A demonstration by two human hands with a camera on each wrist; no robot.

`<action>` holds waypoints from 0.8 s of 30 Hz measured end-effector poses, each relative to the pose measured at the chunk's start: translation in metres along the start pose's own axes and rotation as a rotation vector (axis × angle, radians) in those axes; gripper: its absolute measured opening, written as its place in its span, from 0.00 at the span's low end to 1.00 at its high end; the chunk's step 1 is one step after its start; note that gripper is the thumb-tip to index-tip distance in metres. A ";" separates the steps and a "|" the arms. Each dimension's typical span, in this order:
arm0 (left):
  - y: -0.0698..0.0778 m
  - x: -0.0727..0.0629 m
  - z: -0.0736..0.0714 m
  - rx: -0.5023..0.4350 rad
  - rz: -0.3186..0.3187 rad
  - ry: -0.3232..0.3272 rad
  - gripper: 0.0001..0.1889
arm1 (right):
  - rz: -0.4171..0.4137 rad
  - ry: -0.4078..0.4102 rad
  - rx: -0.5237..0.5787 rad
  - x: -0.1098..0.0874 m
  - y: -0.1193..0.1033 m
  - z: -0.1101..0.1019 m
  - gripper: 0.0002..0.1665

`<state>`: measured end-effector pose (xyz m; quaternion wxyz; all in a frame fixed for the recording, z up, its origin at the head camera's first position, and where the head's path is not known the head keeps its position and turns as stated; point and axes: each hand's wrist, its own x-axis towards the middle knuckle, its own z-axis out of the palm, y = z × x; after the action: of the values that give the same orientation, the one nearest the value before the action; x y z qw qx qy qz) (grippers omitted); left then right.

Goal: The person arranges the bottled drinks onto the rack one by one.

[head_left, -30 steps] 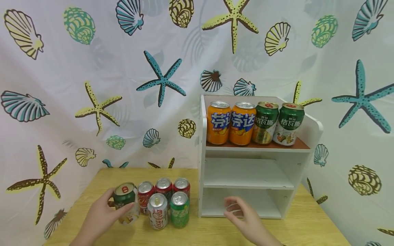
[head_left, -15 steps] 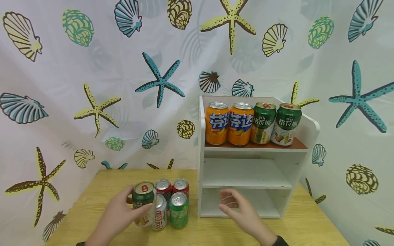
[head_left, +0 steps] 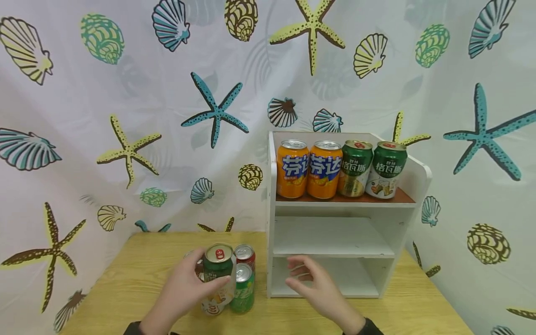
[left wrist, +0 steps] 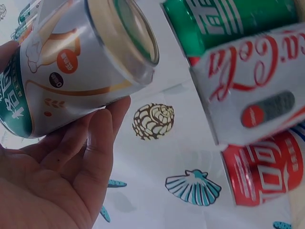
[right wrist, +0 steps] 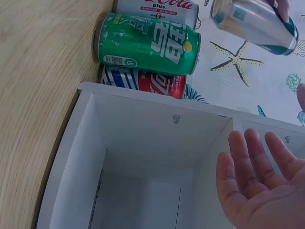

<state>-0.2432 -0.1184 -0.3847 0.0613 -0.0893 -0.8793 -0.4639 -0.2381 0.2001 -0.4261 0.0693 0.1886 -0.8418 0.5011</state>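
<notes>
My left hand (head_left: pixel 177 286) grips a green-and-white kvass can (head_left: pixel 217 271), thumb in front and fingers behind. In the left wrist view that can (left wrist: pixel 88 62) is tilted, apart from the silver Coca-Cola can (left wrist: pixel 252 83), green Sprite can (left wrist: pixel 221 21) and red can (left wrist: pixel 264 169). From the head, the held can overlaps the standing cans and hides most of the silver one; the Sprite can (head_left: pixel 244 291) shows just right of it. My right hand (head_left: pixel 320 288) holds nothing, its fingers loosely bent in front of the shelf's lower compartments.
A white three-level shelf unit (head_left: pixel 271 232) stands on the wooden table (head_left: pixel 146 253). On its top level are two orange Fanta cans (head_left: pixel 291 172) and two green kvass cans (head_left: pixel 387 170). A patterned curtain (head_left: pixel 234 200) hangs behind.
My left hand has carried the kvass can rightward, from left of the standing cans to in front of them. My right hand has shifted slightly left and stays empty.
</notes>
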 end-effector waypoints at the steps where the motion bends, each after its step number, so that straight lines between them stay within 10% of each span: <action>1: 0.002 0.000 0.002 0.002 0.003 -0.003 0.37 | 0.007 -0.002 0.002 0.000 -0.001 0.001 0.28; 24: 0.022 -0.003 0.062 -0.075 0.228 -0.120 0.34 | -0.075 -0.048 -0.119 -0.015 -0.014 0.043 0.45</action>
<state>-0.2375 -0.0552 -0.4018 0.0577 -0.2184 -0.8475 -0.4804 -0.2157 0.1609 -0.4404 0.0790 0.2273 -0.8638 0.4426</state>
